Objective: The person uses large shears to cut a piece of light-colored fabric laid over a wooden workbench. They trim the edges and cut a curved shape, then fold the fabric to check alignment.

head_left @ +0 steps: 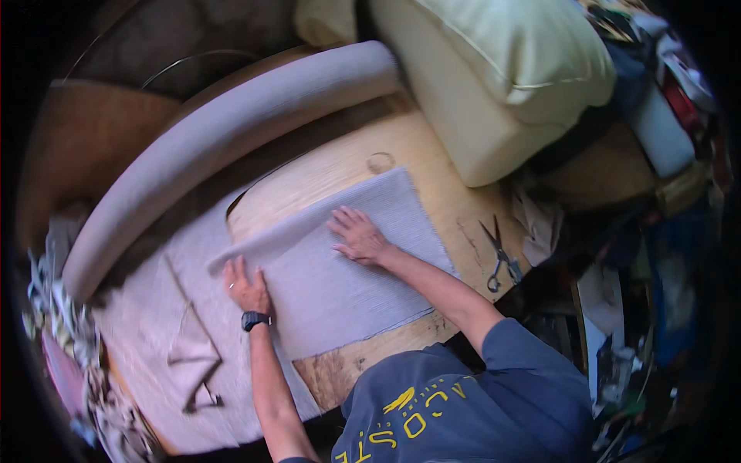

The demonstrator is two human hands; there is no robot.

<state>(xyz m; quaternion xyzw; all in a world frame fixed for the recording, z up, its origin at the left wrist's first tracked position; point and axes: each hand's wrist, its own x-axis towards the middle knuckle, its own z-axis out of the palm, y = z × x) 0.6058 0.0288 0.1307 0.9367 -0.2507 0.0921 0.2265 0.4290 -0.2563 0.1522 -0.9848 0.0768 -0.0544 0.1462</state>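
Note:
A grey woven fabric piece lies spread over a wooden board. My left hand, with a dark watch at the wrist, presses flat on the fabric's left edge, fingers apart. My right hand lies flat on the fabric near its upper middle, fingers spread. Neither hand holds anything. More grey fabric lies to the left below the board, with a folded strip on it.
Scissors lie on the board's right edge. A long grey padded roll curves behind the board. A pale cushion stands at the back right. Scraps pile at the left and clutter fills the right side.

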